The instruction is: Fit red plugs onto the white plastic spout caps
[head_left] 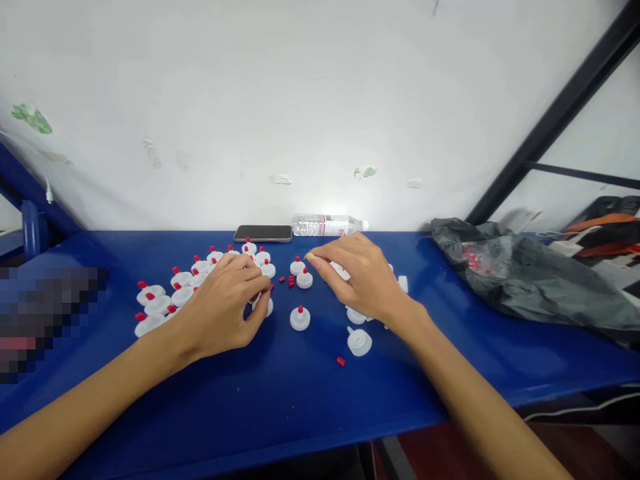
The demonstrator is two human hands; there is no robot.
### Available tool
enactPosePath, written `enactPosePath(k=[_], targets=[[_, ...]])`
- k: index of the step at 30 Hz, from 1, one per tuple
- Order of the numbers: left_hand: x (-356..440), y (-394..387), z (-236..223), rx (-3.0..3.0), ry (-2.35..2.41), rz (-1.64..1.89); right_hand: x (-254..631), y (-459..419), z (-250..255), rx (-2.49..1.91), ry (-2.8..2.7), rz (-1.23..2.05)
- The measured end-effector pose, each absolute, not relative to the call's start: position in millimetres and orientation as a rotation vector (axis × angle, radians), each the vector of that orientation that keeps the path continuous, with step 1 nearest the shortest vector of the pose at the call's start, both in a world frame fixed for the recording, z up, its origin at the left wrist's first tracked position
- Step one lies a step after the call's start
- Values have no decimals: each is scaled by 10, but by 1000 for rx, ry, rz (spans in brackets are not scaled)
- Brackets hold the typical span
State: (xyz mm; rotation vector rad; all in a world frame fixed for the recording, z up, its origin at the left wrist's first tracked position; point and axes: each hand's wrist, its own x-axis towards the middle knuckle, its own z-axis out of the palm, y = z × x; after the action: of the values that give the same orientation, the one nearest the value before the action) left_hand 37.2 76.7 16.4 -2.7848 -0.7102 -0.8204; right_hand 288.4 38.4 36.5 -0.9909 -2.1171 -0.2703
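My left hand (pixel 227 300) rests on the blue table (pixel 280 393), its fingers curled around a white cap (pixel 267 307) and a small red plug at the fingertips. My right hand (pixel 357 277) hovers over several white caps without plugs, its fingers bent and pinched together near a red-tipped white cap (pixel 305 279); what they hold, if anything, is too small to make out. A finished cap with a red plug (pixel 300 318) sits between the hands. A plain white cap (pixel 359 341) and a loose red plug (pixel 341 361) lie nearer me.
Several red-tipped caps (pixel 165 297) are spread left of my left hand. Loose red plugs (pixel 289 281) lie mid-table. A phone (pixel 263 233) and a lying water bottle (pixel 327 225) sit by the wall. A crumpled dark plastic bag (pixel 525 277) fills the right side.
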Motion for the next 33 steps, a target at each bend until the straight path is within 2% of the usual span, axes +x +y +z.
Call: enactPosePath(k=[4,11,25,30,33], targets=[[360,798,150,-2786,-741,-689,2874,371,361,-958,-2132,-295],[405,791,57,-2669,-835,-735,2831,384,326,-960,-2176,-324],[458,830,-148,-2582,-856,-510,2798,383,341,-978,-2213,-324],[401,886,-203,-2625,-801,-525,2798,201,427,-1122,-2221,-314],[393,893,-209,-2652,-810,-535,2803,-178,394,-1325,-2024,-217]])
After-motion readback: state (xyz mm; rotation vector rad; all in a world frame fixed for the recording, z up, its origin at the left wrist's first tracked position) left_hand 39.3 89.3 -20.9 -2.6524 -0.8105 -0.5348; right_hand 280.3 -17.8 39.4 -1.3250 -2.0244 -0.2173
